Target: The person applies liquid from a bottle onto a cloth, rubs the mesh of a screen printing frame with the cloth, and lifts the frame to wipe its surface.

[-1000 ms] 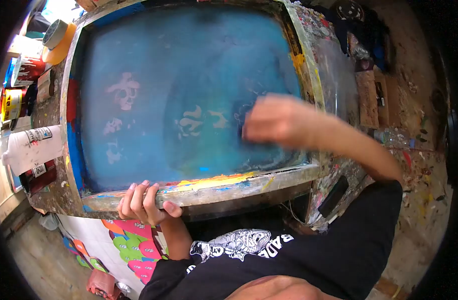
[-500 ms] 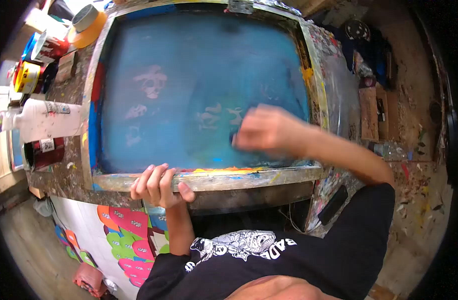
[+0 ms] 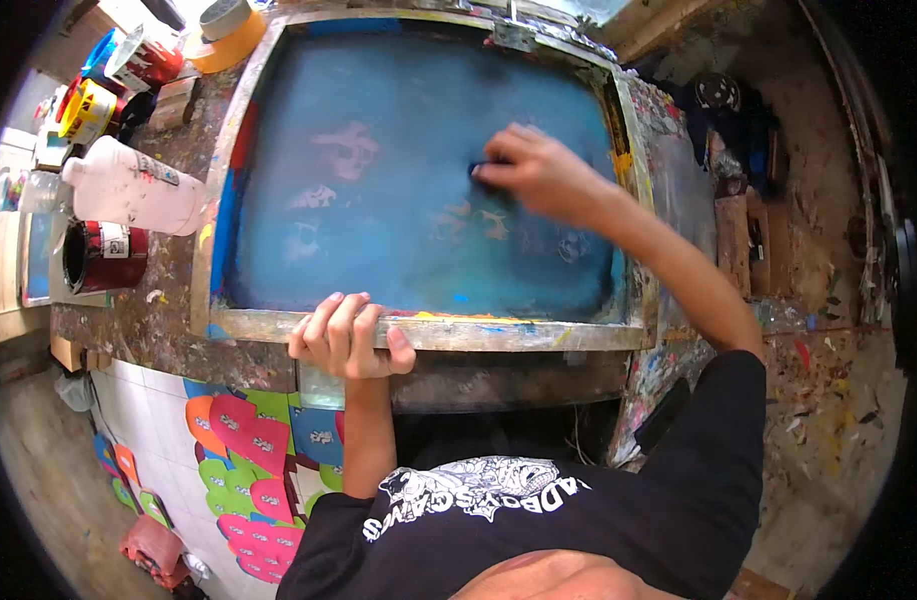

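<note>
A screen printing frame point(image 3: 538, 335) with a wooden, paint-stained border lies in front of me, its blue mesh point(image 3: 318, 100) showing several pale printed patches. My left hand point(image 3: 348, 338) is wrapped over the front edge of the border, left of the middle. Over the right half of the mesh is my right hand point(image 3: 538, 172), fingers closed on a small dark wad point(image 3: 477, 171) that looks like cloth. Most of that wad is hidden by the fingers.
Left of the frame stand a translucent plastic bottle point(image 3: 138, 190), a dark red paint can point(image 3: 108, 254) and a yellow can point(image 3: 86, 112). A tape roll point(image 3: 224, 18) sits at the back left. Colourful cut-out pieces point(image 3: 248, 435) lie below on the left. A metal hinge clamp point(image 3: 513, 36) holds the frame's back edge.
My right hand has moved away from me across the mesh, from near the front to farther up, with the dark wad. My left hand stays on the frame's edge. The view has shifted slightly.
</note>
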A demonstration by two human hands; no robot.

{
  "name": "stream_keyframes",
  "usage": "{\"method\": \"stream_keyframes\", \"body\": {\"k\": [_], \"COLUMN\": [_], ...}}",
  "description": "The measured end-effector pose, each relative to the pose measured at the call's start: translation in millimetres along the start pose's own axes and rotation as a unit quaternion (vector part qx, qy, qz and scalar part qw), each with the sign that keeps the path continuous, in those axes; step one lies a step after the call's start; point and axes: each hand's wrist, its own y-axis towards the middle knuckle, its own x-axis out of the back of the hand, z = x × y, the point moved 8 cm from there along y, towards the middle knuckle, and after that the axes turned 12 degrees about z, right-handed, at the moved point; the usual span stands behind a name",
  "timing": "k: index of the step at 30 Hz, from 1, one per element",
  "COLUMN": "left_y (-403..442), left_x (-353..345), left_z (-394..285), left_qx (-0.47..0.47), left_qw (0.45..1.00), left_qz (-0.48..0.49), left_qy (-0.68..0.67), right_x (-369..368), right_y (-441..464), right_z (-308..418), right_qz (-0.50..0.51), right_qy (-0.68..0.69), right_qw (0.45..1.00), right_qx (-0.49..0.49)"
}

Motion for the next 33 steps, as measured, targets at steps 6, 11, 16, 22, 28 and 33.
{"method": "stream_keyframes", "body": {"k": [6,11,16,22,28,33], "left_y": [3,0,0,2,-1,0], "left_x": [0,-1,-2,-1,-2,-2], "left_z": [-2,0,0,0,1,1], "left_qx": [0.004,0.004,0.002,-0.010,-0.009,-0.007], "left_qw": [1.000,1.000,0.999,0.997,0.996,0.996], "left_qz": [0.001,-0.001,-0.037,-0.060,-0.075,-0.079], "left_qy": [-0.018,-0.031,-0.037,-0.038,-0.043,-0.051], "right_x": [6,-1,0,4,-7,-4], "right_y": [28,34,42,45,29,7], "right_z": [42,103,-7,63,47,6], "right_qz": [-0.013,-0.056,-0.067,-0.028,-0.015,-0.026], "right_qy": [0.007,0.086,-0.003,0.049,0.041,0.107], "right_qw": [0.994,0.978,0.998,0.989,0.995,0.994], "right_qx": [0.111,0.183,0.011,0.136,0.085,-0.008]}}
